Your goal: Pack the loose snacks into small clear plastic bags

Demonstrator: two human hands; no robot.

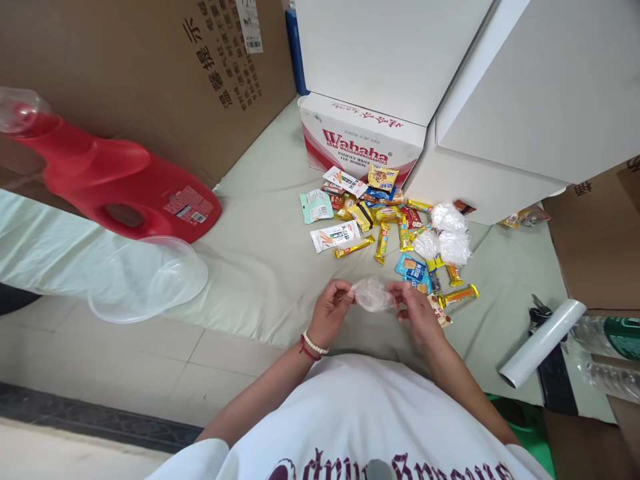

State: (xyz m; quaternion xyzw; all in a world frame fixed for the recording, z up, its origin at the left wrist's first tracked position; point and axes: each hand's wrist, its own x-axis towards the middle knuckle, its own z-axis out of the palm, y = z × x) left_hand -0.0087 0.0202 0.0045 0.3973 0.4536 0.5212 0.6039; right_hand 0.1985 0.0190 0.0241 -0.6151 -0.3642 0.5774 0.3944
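Observation:
My left hand [330, 310] and my right hand [417, 311] are both closed on a crumpled wad of clear plastic wrap [372, 294], pinching it from either side just above the pale cloth [260, 260]. Something small seems bundled inside the wrap; I cannot make it out. A bead bracelet and red string sit on my left wrist. Beyond my hands lies a pile of wrapped snacks [373, 217] and three wrapped plastic bundles [447, 235].
A roll of cling film [543, 343] lies at the right beside keys [539, 312] and plastic bottles [613, 337]. A red detergent jug [115, 177] and clear plastic bowl [150, 277] sit left. A Wahaha carton [360, 137], white boxes and brown cardboard stand behind.

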